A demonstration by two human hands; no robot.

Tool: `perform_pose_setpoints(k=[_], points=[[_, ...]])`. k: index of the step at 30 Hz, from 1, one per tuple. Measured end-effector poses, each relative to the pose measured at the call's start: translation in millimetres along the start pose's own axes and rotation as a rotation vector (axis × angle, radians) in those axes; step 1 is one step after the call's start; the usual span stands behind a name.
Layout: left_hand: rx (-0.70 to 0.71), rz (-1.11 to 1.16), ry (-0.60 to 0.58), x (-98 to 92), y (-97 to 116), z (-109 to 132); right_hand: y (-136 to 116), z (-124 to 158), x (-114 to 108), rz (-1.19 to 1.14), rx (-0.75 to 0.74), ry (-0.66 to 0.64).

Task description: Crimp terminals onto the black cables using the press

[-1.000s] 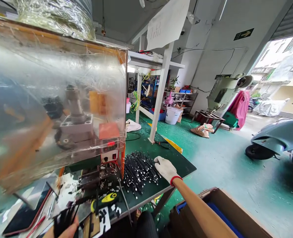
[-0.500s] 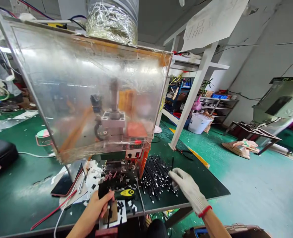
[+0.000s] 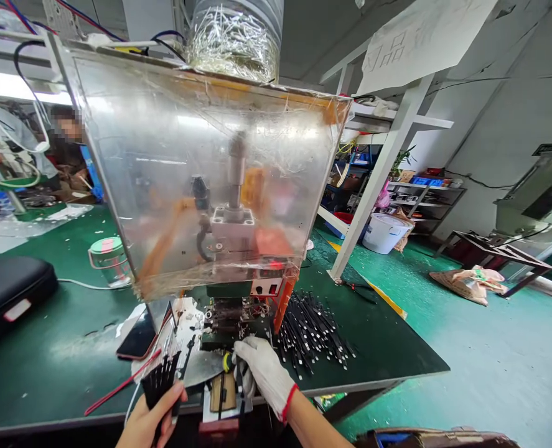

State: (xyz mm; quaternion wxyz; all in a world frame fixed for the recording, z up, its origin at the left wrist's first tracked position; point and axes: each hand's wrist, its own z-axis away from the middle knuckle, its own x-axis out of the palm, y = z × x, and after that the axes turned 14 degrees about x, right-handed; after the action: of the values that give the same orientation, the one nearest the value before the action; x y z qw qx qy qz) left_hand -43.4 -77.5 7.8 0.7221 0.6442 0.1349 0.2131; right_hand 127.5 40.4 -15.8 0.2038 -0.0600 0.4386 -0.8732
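Black bundle: so the bunch of thin black strips (image 3: 160,378) sits at the near left, in the bare left hand (image 3: 147,415). Long axis goes near to far, leaning a bit right, with the far ends fanned out.

Left hand: wrapped around the near part of that bunch, thumb across the right side. Forearm comes in from the near edge.

Loose pile: the heap of black strips (image 3: 309,331) lies on the green tabletop (image 3: 388,348), to the right of both hands and a touch farther. Most of them run far-left to near-right, light tips mostly at the near end. The gloved right hand (image 3: 267,371) is way closer to it than the left one.

Key relation, imo: right hand sits between bunch and heap, just beside the heap, with a clear gap over to the bunch on its left.

Glove hand: back up, fingers curled and aimed far-left, forearm coming from the near right. Something dark shows under the fingertips, but honestly can't tell if it's pinched or just underneath.

Scraper: yellow-ended scraper (image 3: 228,362) at the fingertips, blade pointing left toward the bunch. Can't tell if the glove touches it.

Machine: the shielded press (image 3: 233,231) stands on the far side of both hands, right one nearer.

Wood block: little brown block (image 3: 216,393) on the near side, between the hands.
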Motion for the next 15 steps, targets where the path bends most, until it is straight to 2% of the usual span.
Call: perform_pose_setpoints(k=[5,11,15], points=[[-0.045,0.000,-0.022,-9.3,-4.3,2.6,-5.4,-9.6,4.4,-0.215,0.036,-0.054],[-0.030,0.010,0.022,-7.3,-6.2,6.0,-14.5,-7.5,3.6,-0.274,0.105,-0.105],[-0.006,0.033,-0.042,-4.0,-3.0,9.3,-14.4,-9.1,5.5,-0.299,0.104,-0.103]])
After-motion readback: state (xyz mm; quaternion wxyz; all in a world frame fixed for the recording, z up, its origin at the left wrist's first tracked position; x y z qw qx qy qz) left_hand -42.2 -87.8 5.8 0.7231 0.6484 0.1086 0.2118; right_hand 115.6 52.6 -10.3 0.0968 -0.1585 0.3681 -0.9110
